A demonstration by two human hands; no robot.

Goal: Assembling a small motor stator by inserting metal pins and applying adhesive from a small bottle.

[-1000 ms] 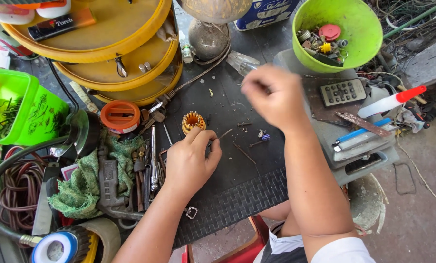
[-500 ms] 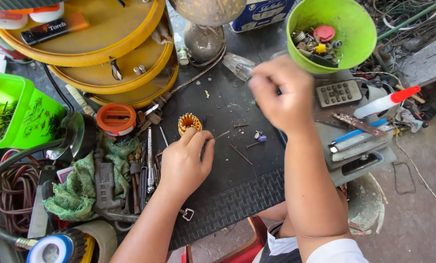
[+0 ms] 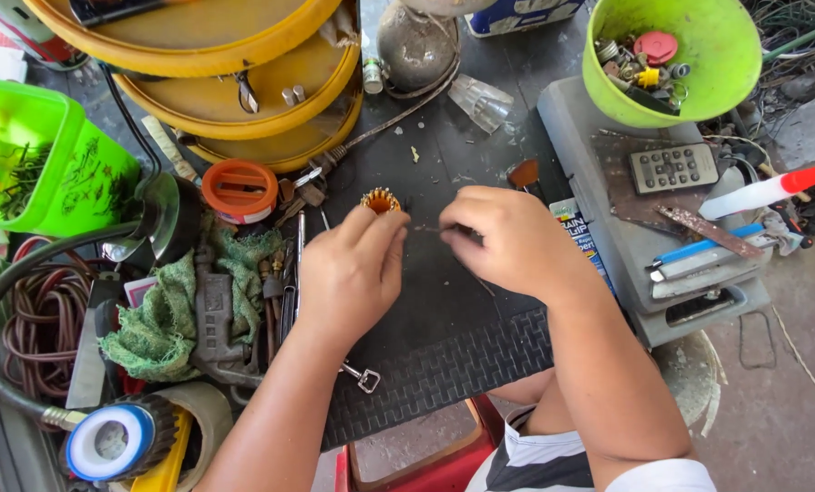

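My left hand (image 3: 353, 269) rests on the black rubber mat (image 3: 444, 364), and its fingertips pinch a small round copper-wound coil (image 3: 380, 199) that stands on the mat. My right hand (image 3: 507, 241) is beside it on the right, fingers closed on a thin metal pin or wire (image 3: 425, 230) that points left toward the coil. The two hands are a few centimetres apart.
Stacked yellow round trays (image 3: 234, 82) stand at the back left, with an orange tape reel (image 3: 240, 189) and a green rag (image 3: 166, 314) with tools below them. A green bin (image 3: 43, 164) is at far left. A green bowl (image 3: 726, 64) of small parts, a remote (image 3: 673, 168) and a grey box (image 3: 599, 182) lie right.
My right hand came down from above the mat and moved left, close to the coil. My left hand stayed on the coil. The camera view shifted slightly.
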